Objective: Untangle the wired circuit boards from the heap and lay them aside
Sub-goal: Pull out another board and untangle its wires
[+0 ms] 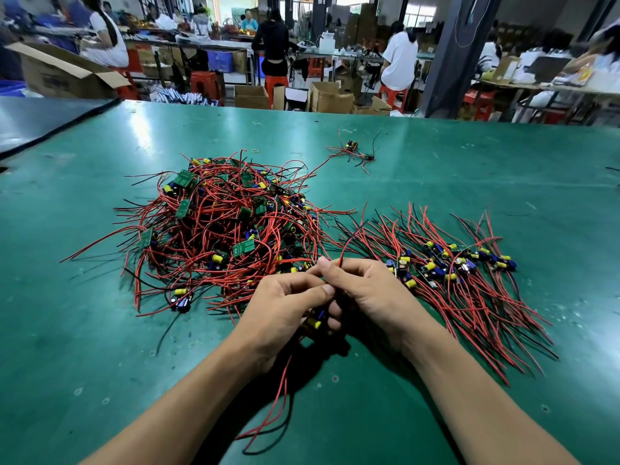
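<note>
While your left hand point(285, 307) and right hand point(365, 290) hold one wired board point(317, 322), fingers clamped on its leads, the heap point(221, 229) lies left on the green surface point(436, 162), sorted boards point(453, 263) right, workers point(399, 58) behind.

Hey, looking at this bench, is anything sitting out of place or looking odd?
Yes: a small stray clump of wired boards lies alone toward the far side of the table, apart from both the tangled heap and the laid-out row. A loose yellow rubber band lies just beyond the heap.
</note>
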### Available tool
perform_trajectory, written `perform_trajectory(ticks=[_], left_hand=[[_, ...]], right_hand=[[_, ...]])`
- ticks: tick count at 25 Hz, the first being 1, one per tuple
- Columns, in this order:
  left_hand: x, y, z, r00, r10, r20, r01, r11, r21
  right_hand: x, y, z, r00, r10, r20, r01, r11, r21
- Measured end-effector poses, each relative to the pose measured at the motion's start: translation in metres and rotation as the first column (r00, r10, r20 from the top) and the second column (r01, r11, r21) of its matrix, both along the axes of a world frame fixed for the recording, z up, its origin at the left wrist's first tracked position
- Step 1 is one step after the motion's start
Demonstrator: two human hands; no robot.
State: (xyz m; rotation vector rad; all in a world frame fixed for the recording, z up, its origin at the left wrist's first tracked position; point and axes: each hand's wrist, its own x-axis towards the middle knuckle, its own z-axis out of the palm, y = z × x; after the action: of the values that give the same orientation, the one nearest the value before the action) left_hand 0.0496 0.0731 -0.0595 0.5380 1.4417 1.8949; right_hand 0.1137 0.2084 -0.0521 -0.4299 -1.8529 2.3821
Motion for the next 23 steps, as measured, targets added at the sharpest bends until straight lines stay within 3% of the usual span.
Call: perform_trajectory(ticks=[4, 6, 8, 15, 20, 21, 23], left_hand=[[0.0, 0.001, 0.001, 1.0, -0.002, -0.029, 0.002, 1.0, -0.003], [0.0, 0.001, 0.001, 0.999, -0.01, -0.033, 0.01, 1.0, -0.008], [0.001, 0.001, 0.002, 0.999, -0.016, -0.036, 0.015, 1.0, -0.009], [0.001, 0.001, 0.004, 0.998, -0.053, -0.046, 0.051, 0.998, -0.041], [0.002, 0.001, 0.005, 0.997, -0.067, -0.05, 0.064, 0.997, -0.052], [0.001, 0.0, 0.006, 0.996, -0.067, -0.055, 0.064, 0.996, -0.056], [0.0, -0.001, 0.006, 0.996, -0.065, -0.057, 0.061, 0.996, -0.065]], right_hand=[[0.001, 0.007, 0.001, 0.987, -0.158, -0.02, 0.159, 0.975, 0.158], [0.0, 0.013, 0.0, 0.973, -0.228, -0.044, 0.228, 0.895, 0.383], [-0.002, 0.018, 0.0, 0.955, -0.288, -0.069, 0.282, 0.814, 0.507], [-0.006, 0.034, -0.009, 0.893, -0.42, -0.16, 0.431, 0.699, 0.57], [-0.008, 0.037, -0.012, 0.854, -0.493, -0.17, 0.487, 0.64, 0.594], [-0.009, 0.036, -0.012, 0.854, -0.499, -0.147, 0.494, 0.688, 0.531], [-0.012, 0.033, -0.007, 0.877, -0.478, -0.051, 0.478, 0.855, 0.2]])
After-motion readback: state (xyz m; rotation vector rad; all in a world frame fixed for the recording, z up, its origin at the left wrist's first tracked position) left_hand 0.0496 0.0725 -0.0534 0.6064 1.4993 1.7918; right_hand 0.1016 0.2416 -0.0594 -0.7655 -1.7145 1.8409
